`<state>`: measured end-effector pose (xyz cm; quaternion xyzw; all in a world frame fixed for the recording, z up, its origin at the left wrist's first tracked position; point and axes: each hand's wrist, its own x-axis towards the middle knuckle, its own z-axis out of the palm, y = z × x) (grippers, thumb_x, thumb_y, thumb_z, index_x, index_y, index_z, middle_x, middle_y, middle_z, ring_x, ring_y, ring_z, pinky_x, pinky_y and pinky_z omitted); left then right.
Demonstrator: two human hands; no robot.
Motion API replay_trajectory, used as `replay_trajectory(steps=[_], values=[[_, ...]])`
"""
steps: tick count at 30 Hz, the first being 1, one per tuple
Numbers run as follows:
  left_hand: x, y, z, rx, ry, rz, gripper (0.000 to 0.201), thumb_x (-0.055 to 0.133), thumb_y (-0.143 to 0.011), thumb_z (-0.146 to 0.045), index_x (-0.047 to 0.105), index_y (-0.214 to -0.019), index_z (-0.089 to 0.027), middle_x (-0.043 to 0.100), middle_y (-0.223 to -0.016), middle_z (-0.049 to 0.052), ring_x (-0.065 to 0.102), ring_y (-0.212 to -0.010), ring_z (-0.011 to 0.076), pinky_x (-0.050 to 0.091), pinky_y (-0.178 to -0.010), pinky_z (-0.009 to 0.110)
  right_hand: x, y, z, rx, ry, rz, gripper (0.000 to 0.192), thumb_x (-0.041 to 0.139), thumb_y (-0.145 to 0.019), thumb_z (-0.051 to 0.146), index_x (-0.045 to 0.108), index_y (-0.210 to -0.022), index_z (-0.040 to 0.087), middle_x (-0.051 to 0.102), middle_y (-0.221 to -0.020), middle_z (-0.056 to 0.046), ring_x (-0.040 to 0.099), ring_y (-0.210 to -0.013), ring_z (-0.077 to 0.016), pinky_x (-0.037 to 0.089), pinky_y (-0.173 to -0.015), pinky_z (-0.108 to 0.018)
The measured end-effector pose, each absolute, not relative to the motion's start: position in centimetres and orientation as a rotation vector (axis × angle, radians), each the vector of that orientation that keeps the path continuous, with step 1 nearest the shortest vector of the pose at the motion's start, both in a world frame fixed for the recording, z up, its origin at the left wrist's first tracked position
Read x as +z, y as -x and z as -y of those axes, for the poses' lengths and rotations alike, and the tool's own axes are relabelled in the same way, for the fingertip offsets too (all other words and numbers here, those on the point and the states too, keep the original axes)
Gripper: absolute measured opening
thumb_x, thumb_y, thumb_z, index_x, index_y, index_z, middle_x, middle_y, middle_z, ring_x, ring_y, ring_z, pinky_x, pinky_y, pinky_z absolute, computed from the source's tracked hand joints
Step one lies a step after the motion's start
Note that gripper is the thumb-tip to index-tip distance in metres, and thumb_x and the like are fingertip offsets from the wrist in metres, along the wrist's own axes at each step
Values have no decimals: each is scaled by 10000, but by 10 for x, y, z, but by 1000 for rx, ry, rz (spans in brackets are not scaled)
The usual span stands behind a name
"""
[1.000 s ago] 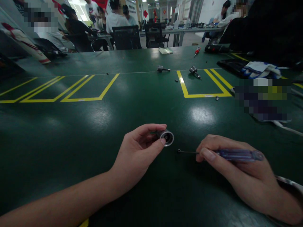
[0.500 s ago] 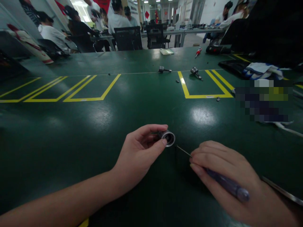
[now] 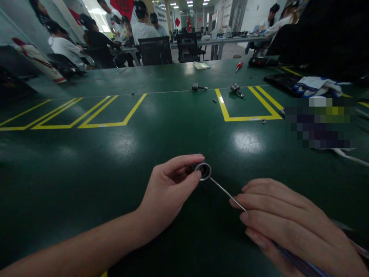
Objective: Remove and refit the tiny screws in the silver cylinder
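My left hand (image 3: 168, 188) pinches a small round metal part (image 3: 203, 171) between thumb and forefinger, its open bore facing me, low over the green table (image 3: 115, 154). My right hand (image 3: 288, 223) grips a thin screwdriver with a blue handle (image 3: 300, 264). The slim shaft (image 3: 226, 191) runs up and left, and its tip sits at the lower right rim of the metal part.
Two similar metal parts (image 3: 198, 87) (image 3: 236, 89) lie far ahead by yellow floor-style markings (image 3: 248, 115). A red screwdriver (image 3: 239, 65), a white and blue glove (image 3: 315, 85) and small screws (image 3: 264, 121) lie at the back right. Other people sit at tables beyond.
My right hand has swung the screwdriver from lying level to pointing up-left, bringing its tip to the metal part. My left hand has stayed nearly still.
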<state>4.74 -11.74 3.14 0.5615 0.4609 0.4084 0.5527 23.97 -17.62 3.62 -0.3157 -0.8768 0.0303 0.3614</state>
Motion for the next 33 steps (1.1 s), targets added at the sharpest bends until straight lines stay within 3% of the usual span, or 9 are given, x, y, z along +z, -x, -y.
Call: replay_trajectory(steps=[7,14,17,21,33], values=[[33,-47,117,974,-1303,-1112,229,677,-715,-122,709,-923,-212,745,-876,-1,685,-809,120,540,-721,171,31,-245,175,129,825,2239,125,497,-814,59,575,-842,153,707,-839,-100,649,-835,-205,517,-723,-322],[38,-35,105,1049,-1274,-1140,246,703,-703,-181,709,-945,-229,735,-932,18,675,-826,142,539,-693,205,31,-244,169,464,977,2130,248,549,-820,73,592,-1044,169,655,-965,-65,613,-907,-172,504,-784,-305],[42,-31,101,1094,-1231,-1154,249,713,-687,-197,712,-935,-215,733,-930,31,672,-811,154,537,-681,225,36,-237,162,877,1147,1889,123,528,-867,193,645,-907,185,668,-831,-35,627,-773,-152,513,-654,-264],[49,-27,96,1177,-1174,-1123,252,722,-663,-189,711,-914,-171,733,-866,43,672,-813,172,537,-763,282,36,-223,144,1345,1169,1461,244,509,-888,339,661,-784,179,670,-764,-28,623,-749,-152,506,-682,-277],[53,-18,91,1216,-1134,-1084,230,708,-657,-177,716,-887,-170,729,-895,47,668,-841,187,532,-791,315,19,-187,107,1561,1050,1291,185,555,-858,304,636,-789,153,652,-767,-22,599,-745,-144,456,-717,-301]])
